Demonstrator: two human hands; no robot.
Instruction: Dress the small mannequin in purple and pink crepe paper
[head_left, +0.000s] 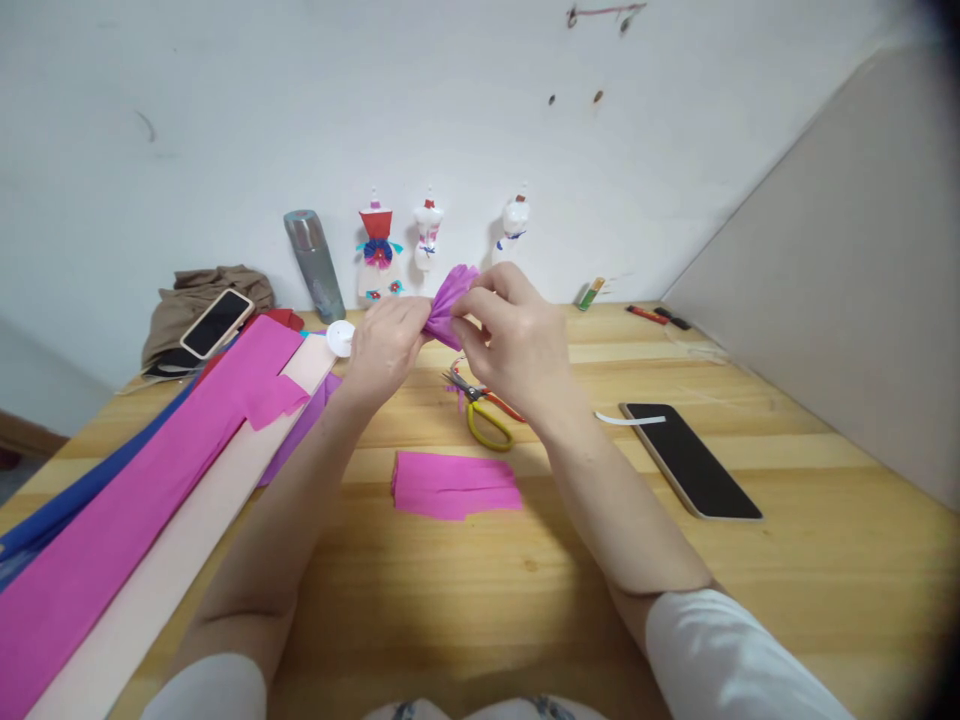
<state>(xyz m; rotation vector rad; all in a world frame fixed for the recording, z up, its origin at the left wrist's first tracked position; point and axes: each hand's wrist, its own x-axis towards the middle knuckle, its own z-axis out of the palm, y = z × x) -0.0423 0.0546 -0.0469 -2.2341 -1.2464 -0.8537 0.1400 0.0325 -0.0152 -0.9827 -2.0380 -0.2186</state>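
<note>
Purple paper (pixel 452 303): gathered into pleats, fanned at the upper end, held up off the table, just beyond the scissors (pixel 480 400). Left hand (pixel 390 342): curled, closed on the left edge of the paper; its fingertips are mostly hidden. Right hand (pixel 514 330): thumb and forefinger pinching the right edge, other fingers bent. White disc (pixel 340 339) just beside the left hand, left of and beyond the scissors; can't tell if the hand holds it.

Scissors: on the wood table (pixel 525 610), one handle yellow, the other orange-red, tips pointing away and left, blades slightly apart. Near side of scissors: magenta piece (pixel 457 485), flat, looks layered. Right of scissors: large dark phone (pixel 694 462), white strip (pixel 634 420) lying partly over its far end.

Left of scissors: long magenta sheet (pixel 150 520) overlapping a pale pink sheet (pixel 180 560), blue sheet (pixel 97 460) along its far side. Farther left: small phone (pixel 217 323) leaning on brown cloth (pixel 214 285).

Beyond scissors, by the wall: grey flask (pixel 319 270) to the left, then three small dress-form figures (pixel 377 250). Beyond and right: green tube (pixel 591 294), red pen (pixel 646 314).
</note>
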